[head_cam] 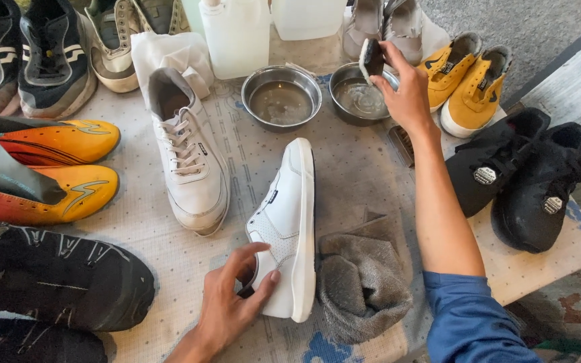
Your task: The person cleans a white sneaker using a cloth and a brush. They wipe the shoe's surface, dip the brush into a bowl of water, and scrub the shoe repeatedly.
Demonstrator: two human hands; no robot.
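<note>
Our left hand point(233, 302) fingers pin the white leather sneaker point(287, 222) on its side; right hand point(405, 94) fingers grip a dark brush point(372, 59) over the steel water bowl point(360, 99) just below them, for wetting

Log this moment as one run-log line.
left hand: steadies white sneaker on its side | right hand: holds brush over right steel bowl

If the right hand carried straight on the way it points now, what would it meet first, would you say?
Probably the grey shoes just beyond the right hand and its dark brush, though depth is hard to judge.
</note>
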